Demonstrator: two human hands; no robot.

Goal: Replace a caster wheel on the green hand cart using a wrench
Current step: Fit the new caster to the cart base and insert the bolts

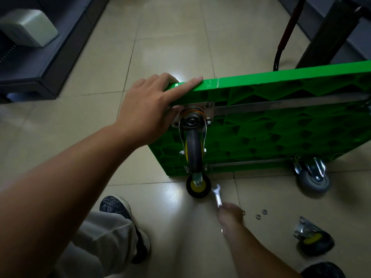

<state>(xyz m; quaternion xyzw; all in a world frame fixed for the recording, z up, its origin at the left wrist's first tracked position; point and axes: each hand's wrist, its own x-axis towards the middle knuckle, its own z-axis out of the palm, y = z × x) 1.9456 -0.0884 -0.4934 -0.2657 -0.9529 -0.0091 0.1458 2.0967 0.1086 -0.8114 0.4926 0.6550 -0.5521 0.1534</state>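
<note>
While the green hand cart stands tipped on its edge on the tiled floor, I note my left hand grasping its upper corner, fingers over the rim. Just below that corner a caster wheel sits on its mounting plate. My right hand, blurred, is clenched around the handle of a wrench close to the floor. A loose caster lies on the tiles at right, with washers nearby.

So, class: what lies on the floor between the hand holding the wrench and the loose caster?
Head view: small washers lie between the right hand and loose caster.
</note>
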